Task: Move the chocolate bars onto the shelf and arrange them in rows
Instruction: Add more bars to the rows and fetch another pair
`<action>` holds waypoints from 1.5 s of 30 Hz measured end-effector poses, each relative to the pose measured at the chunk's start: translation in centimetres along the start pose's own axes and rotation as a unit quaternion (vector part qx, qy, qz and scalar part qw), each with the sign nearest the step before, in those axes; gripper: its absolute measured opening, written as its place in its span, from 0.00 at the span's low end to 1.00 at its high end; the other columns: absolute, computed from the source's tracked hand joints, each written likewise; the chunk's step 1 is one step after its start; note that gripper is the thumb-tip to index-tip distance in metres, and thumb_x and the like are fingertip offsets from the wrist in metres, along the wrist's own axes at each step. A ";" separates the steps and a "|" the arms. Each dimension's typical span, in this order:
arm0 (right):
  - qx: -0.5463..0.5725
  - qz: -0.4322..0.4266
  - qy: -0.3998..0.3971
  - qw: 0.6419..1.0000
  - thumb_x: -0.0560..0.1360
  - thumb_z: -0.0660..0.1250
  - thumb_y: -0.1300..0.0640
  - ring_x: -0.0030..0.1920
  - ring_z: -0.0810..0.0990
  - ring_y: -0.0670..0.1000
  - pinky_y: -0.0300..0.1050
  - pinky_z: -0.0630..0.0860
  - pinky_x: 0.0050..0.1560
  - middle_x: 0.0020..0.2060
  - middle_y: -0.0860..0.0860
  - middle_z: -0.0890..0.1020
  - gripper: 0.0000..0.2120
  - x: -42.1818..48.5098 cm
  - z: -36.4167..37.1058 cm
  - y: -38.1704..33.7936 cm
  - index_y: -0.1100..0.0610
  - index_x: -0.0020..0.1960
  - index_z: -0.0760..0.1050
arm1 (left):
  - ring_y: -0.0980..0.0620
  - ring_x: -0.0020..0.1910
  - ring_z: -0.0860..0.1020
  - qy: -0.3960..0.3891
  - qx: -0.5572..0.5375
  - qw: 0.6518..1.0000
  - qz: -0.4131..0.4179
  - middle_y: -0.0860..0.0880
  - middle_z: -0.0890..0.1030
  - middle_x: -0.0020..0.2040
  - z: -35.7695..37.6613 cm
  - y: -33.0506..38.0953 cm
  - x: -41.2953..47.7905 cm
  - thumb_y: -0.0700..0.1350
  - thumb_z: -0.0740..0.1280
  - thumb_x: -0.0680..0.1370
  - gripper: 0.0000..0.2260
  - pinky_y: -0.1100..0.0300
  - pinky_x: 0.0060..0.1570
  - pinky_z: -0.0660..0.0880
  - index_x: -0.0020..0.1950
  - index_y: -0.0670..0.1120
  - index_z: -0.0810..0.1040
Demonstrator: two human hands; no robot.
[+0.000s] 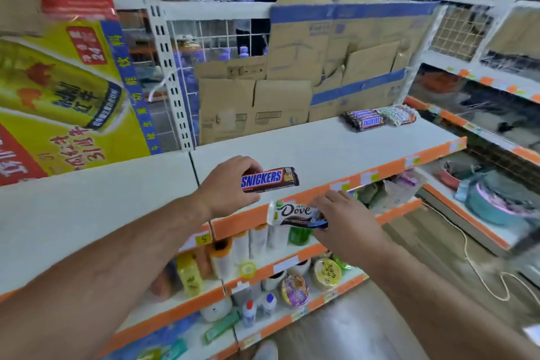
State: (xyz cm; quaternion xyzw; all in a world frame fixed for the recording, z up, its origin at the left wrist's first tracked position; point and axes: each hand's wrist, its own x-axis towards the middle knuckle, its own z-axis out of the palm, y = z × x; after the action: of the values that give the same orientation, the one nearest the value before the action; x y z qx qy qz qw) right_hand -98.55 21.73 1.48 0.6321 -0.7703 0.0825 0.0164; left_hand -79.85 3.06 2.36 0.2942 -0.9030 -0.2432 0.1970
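The Snickers bar (270, 180) in your left hand (230, 184) is dark brown, with its name in blue letters on white, edged in red. The Dove bar (295, 215) in your right hand (347, 222) is white at one end and dark brown beyond, with white script. Your shelf (321, 140) is plain white with an orange front strip. The stacked bars (363, 120) are brown and blue. The pale packs (399, 114) look white with green, though they are blurred.
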 end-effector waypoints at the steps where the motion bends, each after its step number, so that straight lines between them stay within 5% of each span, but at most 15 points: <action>1: -0.007 0.004 0.000 1.000 0.72 0.67 0.54 0.59 0.71 0.53 0.48 0.73 0.52 0.56 0.48 0.76 0.21 0.0 0.0 1.1 0.50 0.65 0.73 | 0.62 0.46 0.75 -0.005 -0.008 1.000 0.005 0.58 0.75 0.48 0.8 0.4 1.1 0.46 0.76 0.67 0.19 0.69 0.43 0.70 0.54 0.55 0.75; 8: -0.032 0.075 0.022 0.996 0.64 0.73 0.55 0.50 0.76 0.56 0.45 0.70 0.41 0.46 0.49 0.79 0.20 3.6 0.3 11.5 0.52 0.55 0.78 | 0.59 0.45 0.75 -0.036 -0.033 0.996 0.073 0.57 0.75 0.48 7.8 2.6 13.8 0.47 0.76 0.66 0.18 0.62 0.45 0.73 0.53 0.55 0.75; 14: -0.052 0.095 0.008 0.994 0.66 0.70 0.54 0.51 0.75 0.56 0.52 0.75 0.47 0.48 0.49 0.79 0.20 8.9 -0.1 19.2 0.50 0.58 0.77 | 0.58 0.45 0.75 -0.045 -0.052 0.992 0.105 0.57 0.75 0.47 12.3 3.6 24.7 0.47 0.75 0.66 0.17 0.59 0.46 0.74 0.52 0.55 0.75; 25: -0.042 0.117 0.009 0.992 0.66 0.69 0.54 0.50 0.75 0.55 0.51 0.76 0.45 0.47 0.48 0.79 0.19 15.2 0.4 29.8 0.49 0.57 0.77 | 0.56 0.47 0.72 -0.049 -0.008 0.986 0.161 0.56 0.75 0.48 18.6 5.7 36.7 0.49 0.73 0.67 0.16 0.59 0.46 0.71 0.52 0.55 0.75; 35: -0.018 0.040 -0.041 0.998 0.68 0.67 0.53 0.54 0.73 0.53 0.46 0.74 0.48 0.51 0.47 0.78 0.20 20.4 1.5 42.0 0.48 0.60 0.75 | 0.50 0.53 0.73 -0.004 0.059 0.988 0.139 0.50 0.78 0.52 25.1 8.3 43.7 0.50 0.75 0.66 0.18 0.55 0.56 0.72 0.54 0.50 0.77; 45: 0.022 -0.100 -0.071 0.992 0.65 0.66 0.52 0.52 0.74 0.53 0.45 0.73 0.45 0.49 0.47 0.78 0.19 24.8 1.5 52.8 0.49 0.56 0.77 | 0.51 0.59 0.67 0.016 0.174 0.984 -0.044 0.54 0.73 0.57 30.0 12.4 46.8 0.53 0.70 0.71 0.15 0.53 0.65 0.63 0.56 0.55 0.75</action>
State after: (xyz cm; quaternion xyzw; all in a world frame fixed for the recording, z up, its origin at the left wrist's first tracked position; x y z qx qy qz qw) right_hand -154.97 7.33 -2.41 0.7104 -0.7005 0.0517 -0.0440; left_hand -135.29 -7.82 -4.91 0.3669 -0.9147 -0.0857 0.1462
